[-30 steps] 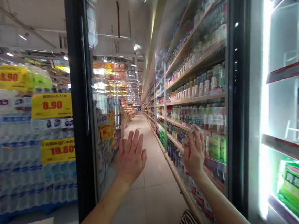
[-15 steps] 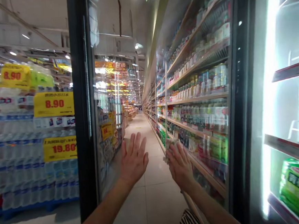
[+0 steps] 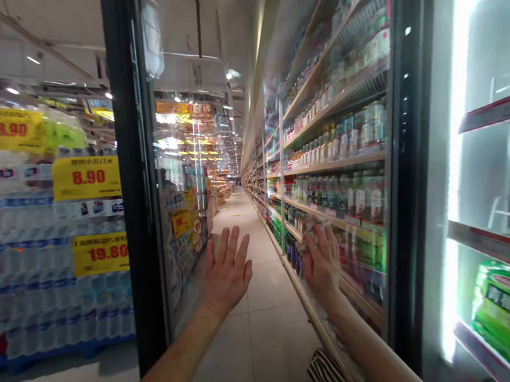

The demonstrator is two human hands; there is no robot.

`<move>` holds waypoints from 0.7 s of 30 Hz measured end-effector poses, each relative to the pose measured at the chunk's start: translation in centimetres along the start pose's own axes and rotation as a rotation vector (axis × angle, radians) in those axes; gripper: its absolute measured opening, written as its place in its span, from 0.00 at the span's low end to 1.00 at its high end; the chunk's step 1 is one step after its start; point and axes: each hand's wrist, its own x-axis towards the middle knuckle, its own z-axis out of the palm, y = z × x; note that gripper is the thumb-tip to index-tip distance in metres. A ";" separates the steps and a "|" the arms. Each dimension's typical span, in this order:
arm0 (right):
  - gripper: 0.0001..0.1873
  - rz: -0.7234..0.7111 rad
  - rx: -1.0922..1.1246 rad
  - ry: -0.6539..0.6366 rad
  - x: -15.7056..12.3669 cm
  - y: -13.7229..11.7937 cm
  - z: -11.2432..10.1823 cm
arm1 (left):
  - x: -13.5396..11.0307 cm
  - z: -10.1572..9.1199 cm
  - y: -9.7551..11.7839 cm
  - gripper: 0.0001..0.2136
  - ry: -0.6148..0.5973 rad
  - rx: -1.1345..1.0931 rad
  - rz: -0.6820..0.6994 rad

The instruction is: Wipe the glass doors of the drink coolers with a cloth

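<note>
A glass cooler door (image 3: 136,182) with a black frame stands in front of me, and the aisle and shelves show in or through its pane. My left hand (image 3: 227,272) lies flat against the glass, fingers spread, holding nothing. To its right, my right hand (image 3: 322,262) presses a crumpled, light-coloured cloth (image 3: 314,221) on the pane. Only the cloth's edges show past the fingers; the rest is hidden under the hand.
On the right is a lit cooler with shelves (image 3: 498,245) and a green pack (image 3: 507,318). Stacked bottled water (image 3: 35,267) with yellow price signs (image 3: 86,176) stands on the left. A black-and-white striped thing (image 3: 326,374) shows at the bottom.
My right hand and the cloth have moved right and slightly up across the glass. My left hand has stayed in place. The view has shifted slightly.
</note>
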 end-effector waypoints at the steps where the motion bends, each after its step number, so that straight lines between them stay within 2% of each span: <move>1: 0.28 0.064 -0.013 0.054 0.2 0.2 0.0 | 0.0 0.0 0.0 0.30 0.003 0.000 0.001; 3: 0.28 0.100 -0.011 0.084 0.4 0.0 0.2 | 0.0 0.0 0.0 0.29 0.002 0.000 0.005; 6: 0.27 -0.070 0.045 -0.048 -0.1 -0.9 0.4 | 0.0 0.0 0.1 0.29 0.002 0.003 0.001; 8: 0.27 -0.153 0.061 -0.093 -0.2 -1.0 0.5 | 0.0 0.0 0.1 0.28 0.004 0.006 -0.003; 10: 0.28 -0.100 0.035 -0.030 0.3 -0.3 0.6 | 0.0 -0.1 0.1 0.26 0.007 0.012 -0.003; 12: 0.28 0.020 -0.001 0.081 1.2 0.3 0.7 | 0.0 -0.1 0.1 0.24 0.006 0.015 0.001; 14: 0.29 0.072 0.002 0.119 1.8 0.2 0.8 | 0.0 -0.2 0.2 0.23 0.002 0.018 0.002; 15: 0.29 0.047 0.020 0.097 1.8 -0.2 0.8 | 0.0 -0.2 0.2 0.23 -0.003 0.018 0.002; 19: 0.29 -0.208 0.083 -0.060 1.7 -1.1 0.8 | 0.0 -0.3 0.1 0.23 -0.012 0.021 -0.003; 21: 0.28 -0.173 0.052 -0.005 2.3 0.0 0.8 | 0.0 -0.3 0.1 0.23 -0.005 0.024 0.002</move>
